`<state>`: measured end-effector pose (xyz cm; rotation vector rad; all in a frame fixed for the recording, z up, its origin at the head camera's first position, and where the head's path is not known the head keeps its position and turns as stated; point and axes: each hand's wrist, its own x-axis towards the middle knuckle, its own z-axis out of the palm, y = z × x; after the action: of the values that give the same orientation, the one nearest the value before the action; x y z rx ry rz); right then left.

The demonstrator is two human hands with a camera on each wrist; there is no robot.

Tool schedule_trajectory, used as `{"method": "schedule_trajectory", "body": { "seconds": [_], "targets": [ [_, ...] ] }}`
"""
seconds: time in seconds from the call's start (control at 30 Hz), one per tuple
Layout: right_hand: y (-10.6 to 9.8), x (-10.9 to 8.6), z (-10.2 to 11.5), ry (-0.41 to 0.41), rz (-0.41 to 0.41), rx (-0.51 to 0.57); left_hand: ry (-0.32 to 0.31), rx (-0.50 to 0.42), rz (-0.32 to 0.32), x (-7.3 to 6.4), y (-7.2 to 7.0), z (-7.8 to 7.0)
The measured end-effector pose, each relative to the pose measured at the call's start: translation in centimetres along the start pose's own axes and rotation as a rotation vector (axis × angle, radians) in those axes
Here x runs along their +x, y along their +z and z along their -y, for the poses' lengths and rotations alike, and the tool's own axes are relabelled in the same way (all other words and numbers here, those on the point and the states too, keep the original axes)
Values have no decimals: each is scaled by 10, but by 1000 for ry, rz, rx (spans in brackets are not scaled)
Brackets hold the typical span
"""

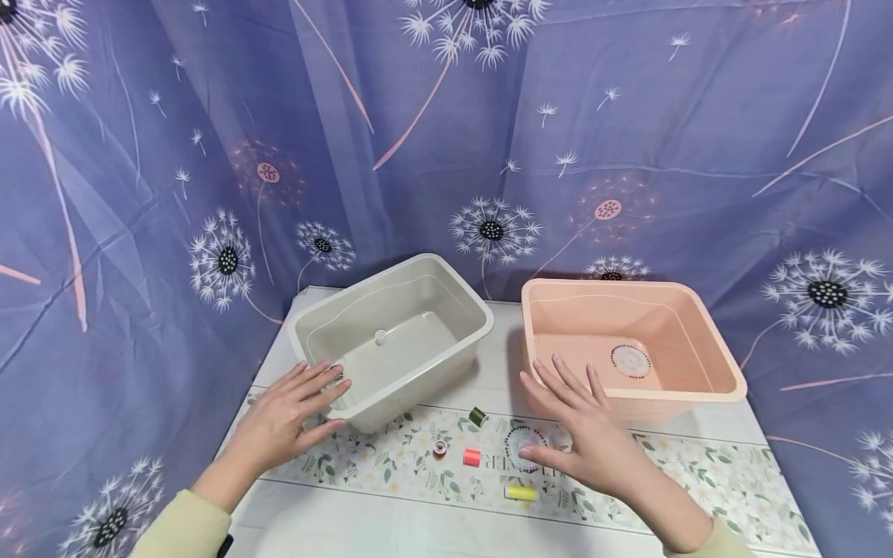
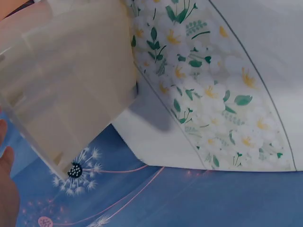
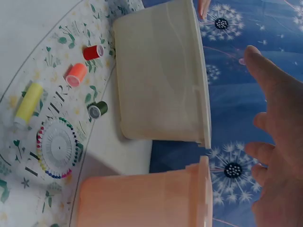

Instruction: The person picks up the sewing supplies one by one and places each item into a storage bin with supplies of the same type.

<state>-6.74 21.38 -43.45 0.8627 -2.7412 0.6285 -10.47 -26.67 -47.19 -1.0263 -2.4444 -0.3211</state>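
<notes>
My left hand (image 1: 293, 411) is spread with straight fingers over the near left corner of a grey plastic bin (image 1: 418, 395). A white thread spool (image 1: 380, 336) stands inside that bin; something small beside my left fingertips is mostly hidden. My right hand (image 1: 593, 438), fingers also spread, hovers before the peach bin (image 1: 711, 391), its thumb overlapping a pin wheel (image 1: 519, 444) in the head view. Left of it are a coral spool (image 1: 471, 457), a dark red spool (image 1: 439, 449) and a dark green spool (image 1: 477, 417). A yellow spool (image 1: 521, 493) lies nearer. Neither hand holds anything.
Another pin wheel (image 1: 631, 361) lies on the peach bin's floor. Both bins stand on a white table (image 1: 335, 519) with a flowered band (image 1: 711, 473). A blue dandelion-print curtain (image 1: 432, 170) hangs close behind and at the sides.
</notes>
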Motion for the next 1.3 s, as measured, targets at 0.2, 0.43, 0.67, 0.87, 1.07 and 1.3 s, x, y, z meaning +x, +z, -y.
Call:
{"method": "schedule_trajectory", "body": {
  "seconds": [0.2,0.43,0.67,0.87,1.07,1.3],
  "targets": [
    [10,2,4,-39,5,5,-10,-6,-43,-2,9,-2],
    [23,5,6,-44,37,13,-20,-23,-121,-5,21,-4],
    [36,7,6,-34,74,33,-53,-24,-136,-9,30,-7],
    [42,10,9,-90,52,-32,-24,9,-226,-10,37,-10],
    [43,15,14,-127,47,-45,-9,0,-303,-11,45,-11],
    [52,21,16,-157,88,-32,-9,4,-327,-12,48,-10]
  ]
}}
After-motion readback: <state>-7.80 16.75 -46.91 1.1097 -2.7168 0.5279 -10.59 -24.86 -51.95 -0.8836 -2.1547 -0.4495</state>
